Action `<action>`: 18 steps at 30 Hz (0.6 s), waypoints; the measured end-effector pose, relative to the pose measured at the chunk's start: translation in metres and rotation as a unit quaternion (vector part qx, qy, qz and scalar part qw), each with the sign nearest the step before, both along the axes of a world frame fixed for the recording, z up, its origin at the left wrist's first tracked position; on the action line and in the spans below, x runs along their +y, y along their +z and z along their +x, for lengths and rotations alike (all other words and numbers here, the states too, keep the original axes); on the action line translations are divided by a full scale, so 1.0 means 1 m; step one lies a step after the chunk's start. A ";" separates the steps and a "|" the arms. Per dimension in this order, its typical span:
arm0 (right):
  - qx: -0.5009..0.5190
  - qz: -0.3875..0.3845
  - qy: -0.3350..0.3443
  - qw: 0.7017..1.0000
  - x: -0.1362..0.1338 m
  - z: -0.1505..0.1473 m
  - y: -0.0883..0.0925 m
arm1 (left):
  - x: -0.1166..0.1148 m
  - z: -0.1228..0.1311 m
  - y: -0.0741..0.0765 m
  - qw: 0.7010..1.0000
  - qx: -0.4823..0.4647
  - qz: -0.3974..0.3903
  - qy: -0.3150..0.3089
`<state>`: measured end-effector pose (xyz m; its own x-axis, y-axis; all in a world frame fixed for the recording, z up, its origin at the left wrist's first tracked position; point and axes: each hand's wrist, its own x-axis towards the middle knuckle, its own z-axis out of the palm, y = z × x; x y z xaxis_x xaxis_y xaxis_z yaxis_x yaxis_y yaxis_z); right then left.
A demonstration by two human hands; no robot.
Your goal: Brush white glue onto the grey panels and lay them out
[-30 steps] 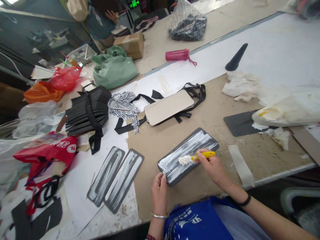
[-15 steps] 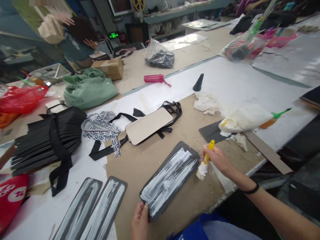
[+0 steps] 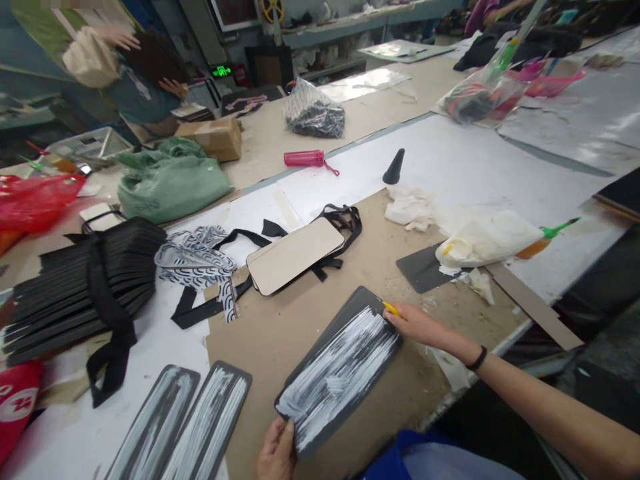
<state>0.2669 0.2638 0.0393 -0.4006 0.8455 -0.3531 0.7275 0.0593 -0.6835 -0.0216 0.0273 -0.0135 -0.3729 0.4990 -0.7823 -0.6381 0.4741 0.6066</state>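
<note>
A dark panel [image 3: 340,390] streaked with white paste lies before me, shifted off another dark panel [image 3: 357,301] beneath it. At its near-left corner, my left hand [image 3: 277,448] pinches the edge, thumb on top. My right hand [image 3: 415,325] is closed round the yellow handle of a brush [image 3: 391,308], at the panel's far-right corner. The brush's bristles are hidden; whether those fingers also grip the panel, I cannot tell. Two more white-streaked dark panels [image 3: 155,420] [image 3: 213,413] lie side by side at the left.
Beyond lie a beige panel [image 3: 296,257] with black straps and patterned fabric [image 3: 197,260]. A strapped stack of black sheets [image 3: 85,287] is at left. A paste-smeared white container [image 3: 487,240] sits at right, near a black cone [image 3: 394,167]. Another person [image 3: 145,87] stands across the table.
My right hand has moved left to the panel's far corner, turning the brush so its bristles no longer show. The coated panel has shifted toward me, uncovering more of the one below.
</note>
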 end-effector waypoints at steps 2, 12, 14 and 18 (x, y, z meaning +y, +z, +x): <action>0.006 -0.033 0.001 0.999 -0.004 0.002 0.003 | 0.002 0.002 0.004 1.000 -0.001 -0.006 0.006; 0.030 -0.100 -0.083 0.991 -0.027 0.015 0.001 | 0.005 0.007 0.016 1.000 -0.025 -0.003 0.004; 0.045 -0.137 -0.082 0.986 -0.034 0.015 0.004 | 0.004 0.008 0.017 0.999 -0.037 0.003 -0.005; 0.129 -0.206 -0.105 0.964 -0.044 0.013 0.014 | 0.002 0.006 0.015 1.000 -0.028 0.000 -0.013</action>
